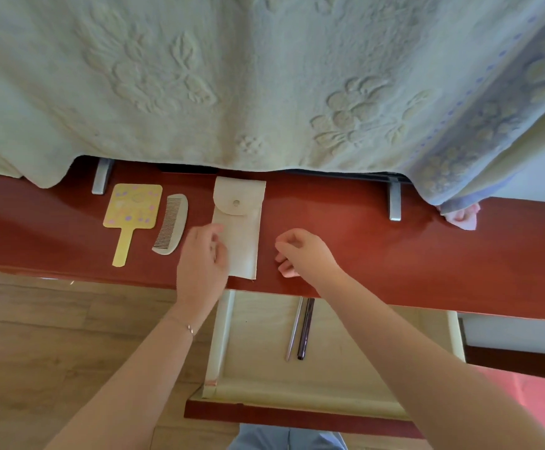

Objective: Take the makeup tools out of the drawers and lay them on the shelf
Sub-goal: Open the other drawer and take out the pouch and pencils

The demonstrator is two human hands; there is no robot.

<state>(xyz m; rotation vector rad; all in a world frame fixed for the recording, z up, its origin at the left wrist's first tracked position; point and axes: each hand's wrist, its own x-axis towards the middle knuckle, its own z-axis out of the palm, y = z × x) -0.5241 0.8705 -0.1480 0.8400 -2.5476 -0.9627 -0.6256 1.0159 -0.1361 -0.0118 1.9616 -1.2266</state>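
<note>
A cream fabric pouch (242, 222) with a snap flap lies flat on the red shelf (378, 245). My left hand (201, 261) rests at its lower left edge, fingers touching the cloth. Just right of the pouch hovers my right hand (300, 251), loosely curled and holding nothing. Left of the pouch lie a pale comb (171, 224) and a yellow hand mirror (131, 216). Below the shelf a cream drawer (222, 336) is pulled out, with a silver stick (294, 329) and a dark pencil-like tool (306, 329) inside it.
A pale embossed blanket (264, 76) hangs over the back of the shelf. Two grey metal brackets (102, 175) (394, 199) stand on the shelf under it. A pink cloth bit (462, 219) lies at the right. Wooden floor (53, 336) is at the left.
</note>
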